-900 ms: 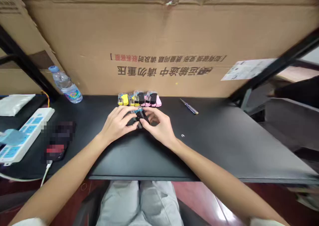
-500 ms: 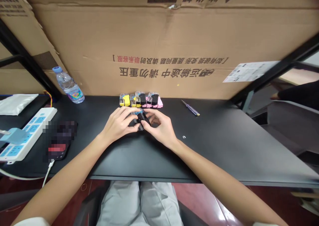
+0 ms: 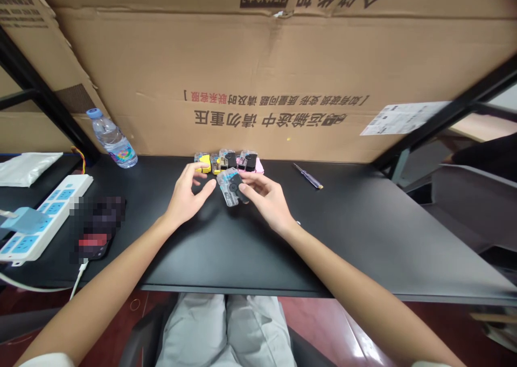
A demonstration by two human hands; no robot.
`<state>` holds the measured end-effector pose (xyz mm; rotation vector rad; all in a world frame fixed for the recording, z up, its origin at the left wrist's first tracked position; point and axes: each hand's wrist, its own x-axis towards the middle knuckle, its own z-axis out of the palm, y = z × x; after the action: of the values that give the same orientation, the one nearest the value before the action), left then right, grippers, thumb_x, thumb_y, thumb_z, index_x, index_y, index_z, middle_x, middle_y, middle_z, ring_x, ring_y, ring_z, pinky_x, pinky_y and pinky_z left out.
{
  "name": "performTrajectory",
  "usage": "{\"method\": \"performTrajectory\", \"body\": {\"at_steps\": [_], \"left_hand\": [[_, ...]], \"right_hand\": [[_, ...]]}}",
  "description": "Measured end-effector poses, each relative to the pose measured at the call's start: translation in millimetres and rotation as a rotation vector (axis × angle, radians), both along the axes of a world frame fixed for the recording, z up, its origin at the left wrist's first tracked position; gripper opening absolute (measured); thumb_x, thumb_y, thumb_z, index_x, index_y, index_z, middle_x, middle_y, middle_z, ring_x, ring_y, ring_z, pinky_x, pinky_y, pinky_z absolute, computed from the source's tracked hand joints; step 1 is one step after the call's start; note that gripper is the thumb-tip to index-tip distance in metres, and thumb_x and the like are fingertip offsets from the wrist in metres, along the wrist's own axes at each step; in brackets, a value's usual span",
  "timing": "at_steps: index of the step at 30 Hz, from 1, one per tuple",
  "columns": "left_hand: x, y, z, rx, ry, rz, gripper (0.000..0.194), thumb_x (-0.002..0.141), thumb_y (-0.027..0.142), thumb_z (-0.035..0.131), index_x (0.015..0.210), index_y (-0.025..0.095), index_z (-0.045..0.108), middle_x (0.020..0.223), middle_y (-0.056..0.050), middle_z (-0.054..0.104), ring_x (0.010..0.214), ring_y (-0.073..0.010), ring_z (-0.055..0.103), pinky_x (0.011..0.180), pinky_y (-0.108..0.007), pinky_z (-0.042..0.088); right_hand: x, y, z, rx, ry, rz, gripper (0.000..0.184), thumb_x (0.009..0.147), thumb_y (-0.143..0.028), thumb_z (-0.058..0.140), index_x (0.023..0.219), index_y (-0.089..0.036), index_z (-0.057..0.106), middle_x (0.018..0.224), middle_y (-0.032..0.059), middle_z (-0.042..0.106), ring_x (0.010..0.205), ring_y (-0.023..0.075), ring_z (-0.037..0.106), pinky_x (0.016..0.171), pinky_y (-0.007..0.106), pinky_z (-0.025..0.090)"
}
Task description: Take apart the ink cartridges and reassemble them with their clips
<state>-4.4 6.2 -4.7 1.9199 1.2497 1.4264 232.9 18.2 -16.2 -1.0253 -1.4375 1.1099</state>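
My right hand (image 3: 266, 199) grips a clear ink cartridge with a black cap (image 3: 231, 187) and holds it just above the black table (image 3: 363, 232). My left hand (image 3: 189, 193) hovers beside it with fingers apart, holding nothing, its fingertips near a yellow-capped cartridge (image 3: 203, 163). Behind both hands a row of cartridges stands against the cardboard: yellow ones, a black-capped one (image 3: 228, 159) and a pink one (image 3: 249, 163).
A large cardboard box (image 3: 262, 81) walls off the back of the table. A small screwdriver (image 3: 307, 175) lies to the right. On the left are a water bottle (image 3: 112, 139), a white power strip (image 3: 38, 217), a phone on a cable (image 3: 93, 228) and a white bag (image 3: 26, 167).
My left hand has let go of the cartridge and opened, moving left and back. My right hand now holds the cartridge alone, turned so its clear side shows.
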Motion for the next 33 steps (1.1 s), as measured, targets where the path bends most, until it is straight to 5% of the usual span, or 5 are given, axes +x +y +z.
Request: {"method": "performTrajectory", "body": {"at_steps": [4,8,18,28,33], "left_hand": [[7,1,-9.9,-0.442,-0.191,-0.319,0.055,0.092,0.044,0.078,0.137,0.02,0.058,0.102,-0.007,0.08,0.085,-0.0193,0.077,0.084,-0.034,0.06],[15,-2,-12.4,-0.44,-0.204,-0.338,0.045,0.087,0.042,0.084,0.121,0.017,0.068,0.101,-0.007,0.08,0.085,-0.0193,0.077,0.083,-0.032,0.059],[7,5,-18.4,-0.389,-0.224,-0.22,0.053,0.09,0.045,0.079,0.133,0.017,0.066,0.099,-0.007,0.083,0.089,-0.0219,0.078,0.085,-0.035,0.06],[8,1,-12.8,-0.472,-0.156,-0.274,0.051,0.09,0.047,0.08,0.13,0.02,0.066,0.115,-0.01,0.076,0.074,-0.0156,0.075,0.06,-0.026,0.06],[6,0,-13.3,-0.508,-0.141,-0.269,0.053,0.092,0.047,0.079,0.136,0.02,0.065,0.113,-0.01,0.077,0.071,-0.0154,0.074,0.053,-0.023,0.057]], "right_hand": [[-1,4,-2.7,-0.1,0.137,0.01,0.051,0.08,-0.051,0.091,0.121,-0.022,0.081,0.117,0.0093,0.081,0.11,0.0262,0.074,0.096,0.042,0.062],[-6,2,-6.0,-0.11,0.196,0.048,0.052,0.077,-0.05,0.094,0.12,-0.024,0.08,0.12,0.0081,0.082,0.118,0.0265,0.074,0.112,0.046,0.056],[-3,6,-9.6,-0.21,0.059,0.134,0.064,0.076,-0.05,0.094,0.127,-0.017,0.075,0.096,0.0073,0.083,0.086,0.0222,0.076,0.089,0.043,0.064],[0,13,-11.5,-0.107,0.073,0.115,0.059,0.078,-0.05,0.093,0.126,-0.019,0.08,0.119,0.012,0.083,0.101,0.0261,0.077,0.079,0.039,0.065],[0,15,-15.5,-0.231,0.152,0.085,0.059,0.075,-0.048,0.096,0.122,-0.015,0.08,0.106,0.0099,0.083,0.08,0.0169,0.072,0.077,0.035,0.064]]}}
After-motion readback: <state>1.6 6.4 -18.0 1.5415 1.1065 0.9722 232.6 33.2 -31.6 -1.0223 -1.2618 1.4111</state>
